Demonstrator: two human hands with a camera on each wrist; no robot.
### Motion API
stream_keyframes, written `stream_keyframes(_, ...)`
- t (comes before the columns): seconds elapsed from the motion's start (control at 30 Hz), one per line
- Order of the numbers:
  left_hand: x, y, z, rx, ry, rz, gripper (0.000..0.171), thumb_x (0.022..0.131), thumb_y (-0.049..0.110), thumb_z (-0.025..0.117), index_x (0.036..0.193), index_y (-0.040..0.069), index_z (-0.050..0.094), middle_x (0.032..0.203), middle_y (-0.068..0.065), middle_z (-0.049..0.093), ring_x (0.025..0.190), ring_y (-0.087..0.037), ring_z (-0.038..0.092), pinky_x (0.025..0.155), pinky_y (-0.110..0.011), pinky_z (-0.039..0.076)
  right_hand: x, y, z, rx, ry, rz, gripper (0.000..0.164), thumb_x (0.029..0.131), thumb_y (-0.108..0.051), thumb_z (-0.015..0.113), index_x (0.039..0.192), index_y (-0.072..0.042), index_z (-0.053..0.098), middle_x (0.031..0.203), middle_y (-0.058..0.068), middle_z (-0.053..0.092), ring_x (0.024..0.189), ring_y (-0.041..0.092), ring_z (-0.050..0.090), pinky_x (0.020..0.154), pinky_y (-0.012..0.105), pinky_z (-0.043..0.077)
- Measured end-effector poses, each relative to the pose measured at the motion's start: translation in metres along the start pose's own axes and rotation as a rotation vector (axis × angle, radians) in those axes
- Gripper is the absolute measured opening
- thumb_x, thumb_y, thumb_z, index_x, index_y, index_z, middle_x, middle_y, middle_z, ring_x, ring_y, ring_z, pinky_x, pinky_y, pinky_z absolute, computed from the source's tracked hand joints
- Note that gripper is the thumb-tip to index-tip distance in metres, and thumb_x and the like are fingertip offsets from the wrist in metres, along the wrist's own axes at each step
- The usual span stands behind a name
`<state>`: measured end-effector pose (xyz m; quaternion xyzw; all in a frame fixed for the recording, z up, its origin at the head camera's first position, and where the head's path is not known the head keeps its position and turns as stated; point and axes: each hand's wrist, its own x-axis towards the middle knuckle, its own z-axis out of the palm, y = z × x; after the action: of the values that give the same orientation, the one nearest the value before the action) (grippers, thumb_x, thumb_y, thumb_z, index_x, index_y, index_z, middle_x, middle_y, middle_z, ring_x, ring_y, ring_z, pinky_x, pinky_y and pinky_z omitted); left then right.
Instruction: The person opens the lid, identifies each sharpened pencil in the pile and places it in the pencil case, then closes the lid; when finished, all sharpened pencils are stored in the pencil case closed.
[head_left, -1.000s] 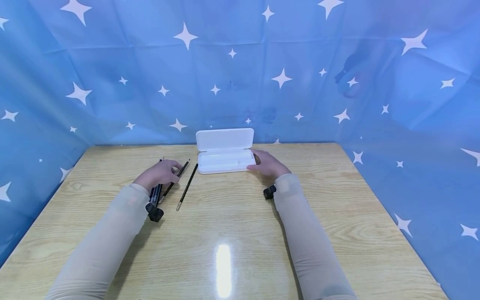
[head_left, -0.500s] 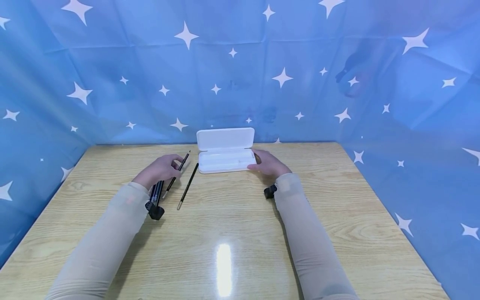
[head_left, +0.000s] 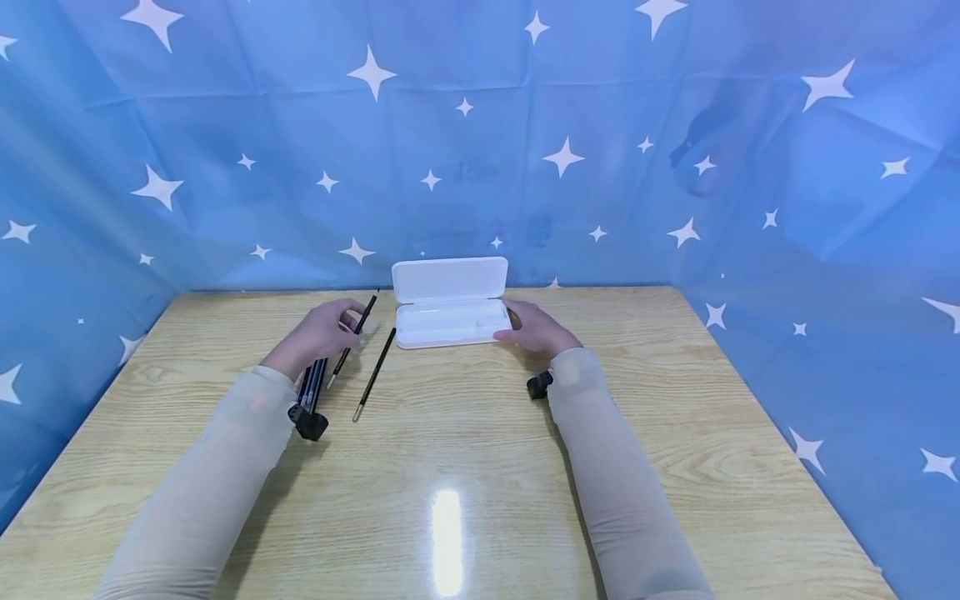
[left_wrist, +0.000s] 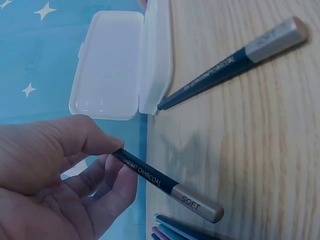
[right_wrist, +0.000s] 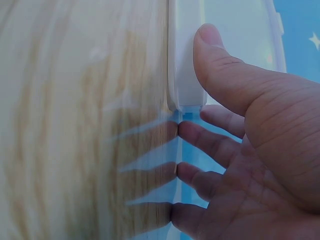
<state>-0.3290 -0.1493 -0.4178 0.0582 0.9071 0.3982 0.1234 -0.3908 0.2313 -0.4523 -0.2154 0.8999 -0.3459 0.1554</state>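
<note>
My left hand (head_left: 324,333) pinches a dark charcoal pencil (left_wrist: 150,175) between thumb and fingertips; its pale end reads SOFT. The pencil slants, its sharpened tip pointing toward the back of the table. Just right of it, a second charcoal pencil (head_left: 375,373) lies on the wood, one end close to the white pencil case (head_left: 450,342). That case stands with its lid (head_left: 450,280) raised at the back. At the case's right end, my right hand (head_left: 536,327) holds it, thumb (right_wrist: 212,65) over the front wall, while other fingertips touch the tabletop.
Several more pencils (head_left: 311,387) lie together under my left wrist, partly hidden by the wrist camera (head_left: 308,422). A blue cloth with white stars (head_left: 465,183) hangs right behind the wooden table (head_left: 480,433) and along its sides.
My left hand has moved a little toward the back of the table, carrying the charcoal pencil away from the bunch. The right hand and the case have stayed in place.
</note>
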Motion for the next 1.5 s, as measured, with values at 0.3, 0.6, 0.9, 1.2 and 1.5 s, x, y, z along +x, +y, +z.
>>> stream_keyframes(0.3,0.001,0.003,0.000,0.008,0.070,0.056,0.058,0.093,-0.003,0.059,0.149,0.003,0.044,0.119,-0.020,0.057,0.102,-0.032,0.058,0.073,-0.035,0.050,0.002,0.003,0.002,0.000,0.009,-0.012,0.066,0.102,-0.027,0.063,0.160,-0.016,0.032,0.159,0.009,0.038,0.149,0.031,0.031,0.119,0.053,0.028)
stream_keyframes(0.6,0.002,0.003,0.001,-0.034,0.173,0.123,0.061,0.094,-0.001,0.057,0.153,0.003,0.041,0.122,-0.020,0.059,0.109,-0.033,0.059,0.082,-0.041,0.052,-0.001,0.002,0.002,0.003,-0.002,0.016,0.072,0.103,-0.027,0.063,0.163,-0.014,0.024,0.164,0.011,0.029,0.152,0.033,0.024,0.120,0.054,0.025)
stream_keyframes(0.9,0.004,0.006,0.005,-0.056,0.271,0.205,0.058,0.095,-0.001,0.059,0.151,0.003,0.044,0.119,-0.020,0.061,0.108,-0.033,0.059,0.082,-0.042,0.050,-0.002,0.002,0.002,0.001,0.001,0.018,0.071,0.103,-0.028,0.063,0.162,-0.016,0.025,0.164,0.010,0.030,0.151,0.033,0.025,0.120,0.054,0.026)
stream_keyframes(1.2,0.008,0.010,0.009,-0.109,0.367,0.251,0.054,0.097,0.001,0.061,0.149,0.005,0.047,0.119,-0.020,0.063,0.108,-0.034,0.060,0.085,-0.046,0.051,-0.002,0.002,0.002,0.002,0.008,0.002,0.071,0.103,-0.025,0.063,0.162,-0.014,0.026,0.163,0.012,0.031,0.151,0.034,0.025,0.120,0.055,0.026)
stream_keyframes(1.5,0.013,0.014,0.014,-0.144,0.422,0.302,0.053,0.097,0.001,0.063,0.148,0.003,0.049,0.118,-0.021,0.064,0.107,-0.033,0.061,0.088,-0.047,0.051,-0.001,0.000,0.000,-0.006,0.008,0.013,0.072,0.103,-0.026,0.063,0.162,-0.014,0.025,0.164,0.011,0.029,0.151,0.033,0.024,0.120,0.054,0.025)
